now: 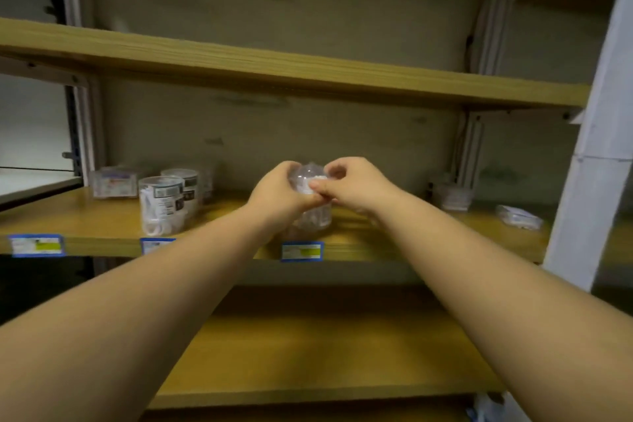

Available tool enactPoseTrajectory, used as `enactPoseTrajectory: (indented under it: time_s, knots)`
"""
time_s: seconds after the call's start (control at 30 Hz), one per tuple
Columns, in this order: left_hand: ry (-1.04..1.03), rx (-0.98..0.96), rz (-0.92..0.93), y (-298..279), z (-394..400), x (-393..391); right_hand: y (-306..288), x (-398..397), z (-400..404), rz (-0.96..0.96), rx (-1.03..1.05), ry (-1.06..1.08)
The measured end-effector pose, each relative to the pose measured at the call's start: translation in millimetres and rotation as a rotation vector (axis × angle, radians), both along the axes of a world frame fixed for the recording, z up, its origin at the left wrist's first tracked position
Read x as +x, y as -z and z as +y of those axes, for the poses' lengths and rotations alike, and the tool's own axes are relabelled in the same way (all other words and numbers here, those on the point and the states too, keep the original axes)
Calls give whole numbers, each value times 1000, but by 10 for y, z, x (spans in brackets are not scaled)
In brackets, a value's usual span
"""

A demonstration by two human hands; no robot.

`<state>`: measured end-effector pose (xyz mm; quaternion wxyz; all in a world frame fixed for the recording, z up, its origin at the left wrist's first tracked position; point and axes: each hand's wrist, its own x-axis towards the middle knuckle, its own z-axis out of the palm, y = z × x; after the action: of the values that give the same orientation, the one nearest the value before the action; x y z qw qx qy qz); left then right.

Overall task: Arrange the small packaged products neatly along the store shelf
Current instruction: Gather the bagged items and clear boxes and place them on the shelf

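- Two hands meet at frame centre: the left hand (279,190) and the right hand (352,181), both curled closed around one clear jar (313,212)
- The jar stands upright, long axis vertical, its domed top pointing up between the fingertips; its base sits on or just above the middle shelf (428,233), I cannot tell which
- Two more jars at centre left of the frame, both upright on the same shelf: a front jar (161,204) and a back jar (183,183) just behind it, labels facing the camera
- One flat clear box (114,181) lies left of them, near the wall
- At the right, a small pack (452,197) by the wall and a flat packet (519,216) nearer the shelf edge, well apart from the held jar
- Three blue price tags on the shelf's front edge: left tag (37,245), middle tag (156,244) partly behind the left forearm, right tag (302,251)
- Three wooden shelves show, one above another
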<state>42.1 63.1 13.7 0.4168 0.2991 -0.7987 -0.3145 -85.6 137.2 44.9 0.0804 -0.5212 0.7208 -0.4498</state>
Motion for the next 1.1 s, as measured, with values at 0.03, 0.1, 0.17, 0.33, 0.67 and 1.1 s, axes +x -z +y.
enactPoseTrajectory:
  time_s: [0.03, 0.1, 0.17, 0.33, 0.67, 1.1]
  knots:
    - [-35, 0, -13, 34, -12, -33, 42, -47, -27, 0, -1, -15]
    - [-97, 25, -37, 80, -42, -77, 103, -76, -50, 27, 4, -38]
    - [-141, 33, -45, 106, -68, -105, 141, -92, -76, 47, -8, -49]
    - [-180, 33, -68, 125, -104, -131, 226, -104, -149, 5, -30, -84]
    - [-343, -408, -261, 48, 193, -205, 311, -466, 121, 2, -16, -33]
    - [220, -226, -263, -176, 584, -1783, 321, -1908, 667, 119, 71, 549]
